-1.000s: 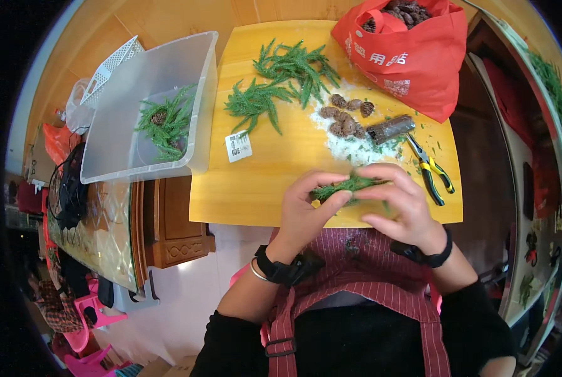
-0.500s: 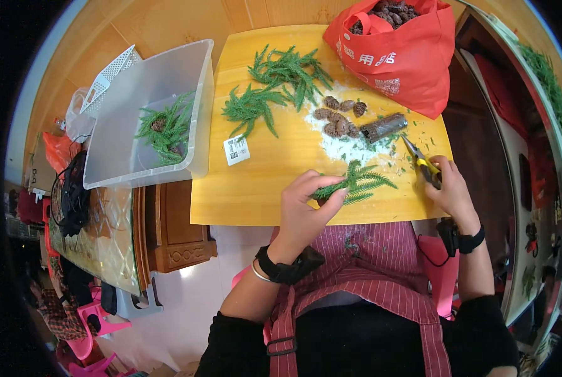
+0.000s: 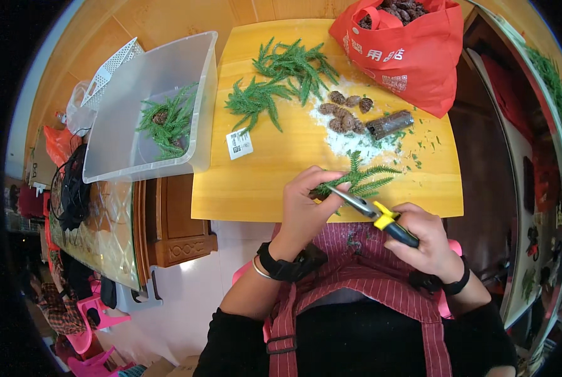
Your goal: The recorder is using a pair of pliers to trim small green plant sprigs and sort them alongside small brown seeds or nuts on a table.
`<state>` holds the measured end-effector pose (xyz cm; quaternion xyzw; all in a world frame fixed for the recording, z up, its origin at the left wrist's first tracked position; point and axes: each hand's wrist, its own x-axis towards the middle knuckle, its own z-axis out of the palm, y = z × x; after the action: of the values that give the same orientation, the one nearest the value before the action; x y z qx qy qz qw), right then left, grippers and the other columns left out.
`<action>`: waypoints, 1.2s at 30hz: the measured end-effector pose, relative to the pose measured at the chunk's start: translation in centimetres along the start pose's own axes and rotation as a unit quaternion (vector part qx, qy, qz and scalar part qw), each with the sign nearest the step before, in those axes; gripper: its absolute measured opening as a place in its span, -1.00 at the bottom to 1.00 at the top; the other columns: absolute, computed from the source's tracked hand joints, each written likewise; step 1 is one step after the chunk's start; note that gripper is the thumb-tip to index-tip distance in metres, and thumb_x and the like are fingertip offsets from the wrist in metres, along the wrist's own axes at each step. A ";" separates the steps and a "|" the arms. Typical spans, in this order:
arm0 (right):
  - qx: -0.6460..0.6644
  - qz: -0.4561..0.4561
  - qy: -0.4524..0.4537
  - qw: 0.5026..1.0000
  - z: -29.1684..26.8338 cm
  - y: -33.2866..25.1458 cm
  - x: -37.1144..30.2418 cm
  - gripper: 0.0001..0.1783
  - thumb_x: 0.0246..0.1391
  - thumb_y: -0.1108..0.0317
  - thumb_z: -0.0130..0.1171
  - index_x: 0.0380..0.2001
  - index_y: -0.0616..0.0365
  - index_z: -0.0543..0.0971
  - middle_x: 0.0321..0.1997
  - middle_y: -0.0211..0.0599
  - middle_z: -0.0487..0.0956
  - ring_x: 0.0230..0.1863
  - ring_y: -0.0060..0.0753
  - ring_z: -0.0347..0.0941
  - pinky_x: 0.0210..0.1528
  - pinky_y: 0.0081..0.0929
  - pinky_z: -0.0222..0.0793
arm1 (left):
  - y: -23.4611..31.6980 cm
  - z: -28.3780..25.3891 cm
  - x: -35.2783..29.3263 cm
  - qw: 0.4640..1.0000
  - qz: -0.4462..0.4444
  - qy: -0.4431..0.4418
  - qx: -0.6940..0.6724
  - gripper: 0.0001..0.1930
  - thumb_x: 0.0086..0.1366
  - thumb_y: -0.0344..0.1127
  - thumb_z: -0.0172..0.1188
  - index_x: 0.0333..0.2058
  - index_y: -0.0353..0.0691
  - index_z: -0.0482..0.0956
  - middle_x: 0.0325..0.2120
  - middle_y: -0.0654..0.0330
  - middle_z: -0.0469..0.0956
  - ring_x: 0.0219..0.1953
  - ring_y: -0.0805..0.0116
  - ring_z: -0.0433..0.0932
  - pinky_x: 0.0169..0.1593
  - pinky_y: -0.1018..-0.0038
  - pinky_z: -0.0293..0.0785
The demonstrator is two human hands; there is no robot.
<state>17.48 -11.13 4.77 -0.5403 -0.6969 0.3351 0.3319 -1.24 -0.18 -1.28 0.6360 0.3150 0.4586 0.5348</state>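
Left hand: grip pinching a green sprig, fronds pointing right and far, over the table's near side. Right hand: grip clasped around pliers, long axis slanting far-left, tips at the sprig.

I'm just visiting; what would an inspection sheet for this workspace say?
Surface: yellow tabletop, partly strewn with white flakes.
Things in hand: green sprig, yellow-and-black pliers.
Clutter: pine cones, brown roll, red bag, loose greenery, white tag.
Hands: left hand pinches the sprig; right hand grips the pliers, their tips at the sprig.
Cables: dark bundle with a thin loop, far left; possibly cable.
Surroundings: clear bin on the left, pink stool lower left.
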 end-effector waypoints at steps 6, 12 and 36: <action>-0.125 -0.007 0.056 0.991 0.3 0.9 0.8 -0.72 -0.26 0.42 0.24 -0.38 0.26 0.50 -0.34 -0.14 0.51 -0.06 0.04 0.35 -0.07 -0.26 0.30 | 0.1 0.0 -0.1 0.999 -0.026 -0.011 0.028 -0.89 0.02 -0.59 0.20 -0.40 -0.39 0.54 -0.52 0.26 0.44 -0.49 0.59 0.39 -0.45 0.68 0.29; -0.215 -0.039 0.088 0.972 0.6 1.0 1.0 -0.68 -0.28 0.39 0.25 -0.34 0.23 0.52 -0.26 -0.19 0.51 0.02 0.05 0.29 0.03 -0.18 0.20 | 0.1 0.0 0.0 1.000 -0.004 -0.021 0.019 -0.88 0.01 -0.60 0.20 -0.41 -0.37 0.55 -0.53 0.26 0.43 -0.48 0.59 0.38 -0.44 0.68 0.27; -0.283 -0.089 0.121 0.947 0.7 0.1 1.5 -0.74 -0.34 0.25 0.31 -0.58 0.14 0.48 -0.24 -0.27 0.46 0.05 -0.04 0.24 0.02 -0.08 0.11 | 0.2 -1.0 0.4 0.991 -0.039 -0.094 -0.093 -0.82 0.02 -0.56 0.21 -0.33 -0.35 0.58 -0.43 0.19 0.49 -0.38 0.49 0.42 -0.33 0.62 0.34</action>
<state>16.69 -9.74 4.49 -0.5844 -0.7630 0.0254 0.2751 -2.08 0.50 -0.97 0.6110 0.2442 0.4032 0.6360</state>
